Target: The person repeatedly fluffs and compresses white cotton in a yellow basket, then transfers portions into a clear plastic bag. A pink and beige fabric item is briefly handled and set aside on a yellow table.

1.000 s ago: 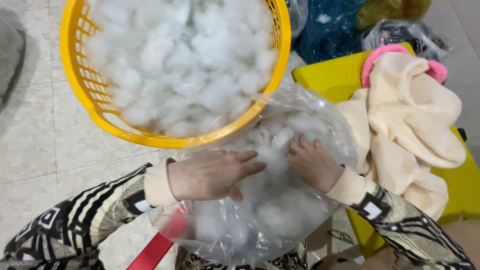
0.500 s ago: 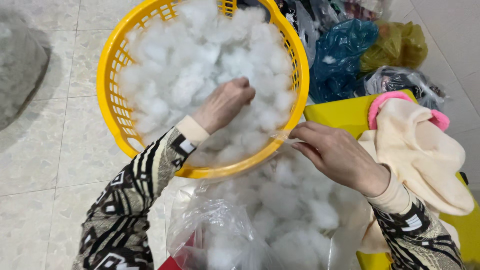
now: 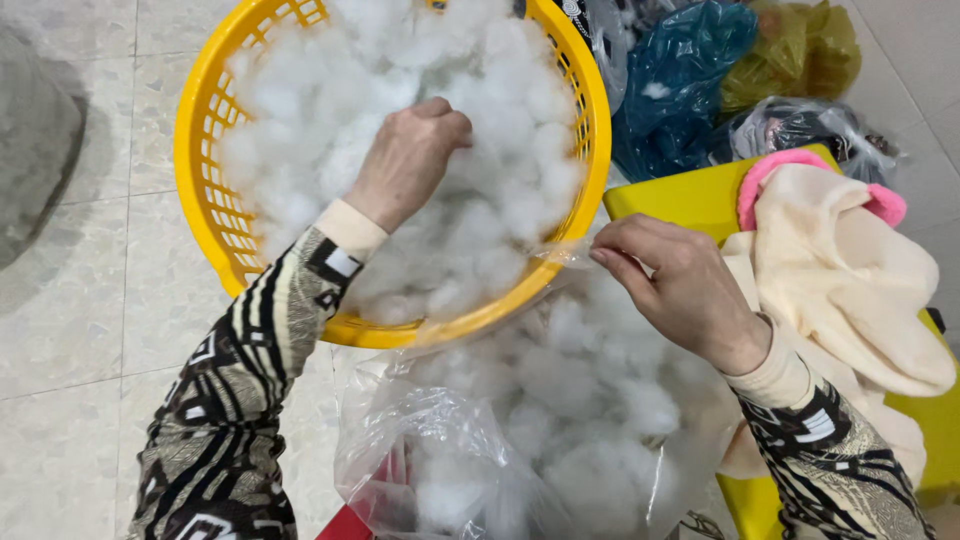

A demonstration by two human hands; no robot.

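Note:
A round yellow basket (image 3: 205, 190) full of white fluffy stuffing (image 3: 330, 110) stands on the tiled floor. My left hand (image 3: 410, 155) is deep in the basket, fingers closed on a clump of the stuffing. Below the basket sits a clear plastic bag (image 3: 470, 460), partly filled with the same white stuffing. My right hand (image 3: 680, 285) pinches the bag's rim at the basket's lower right edge and holds it up.
A cream and pink plush fabric piece (image 3: 840, 270) lies on a yellow box (image 3: 680, 195) at the right. Blue (image 3: 680, 80), olive (image 3: 800, 50) and clear plastic bags are piled at the top right. A grey mat (image 3: 35, 140) lies at the left.
Both hands left the bag's contents. My left hand reached up into the basket and closed on stuffing, while my right hand took the bag's rim.

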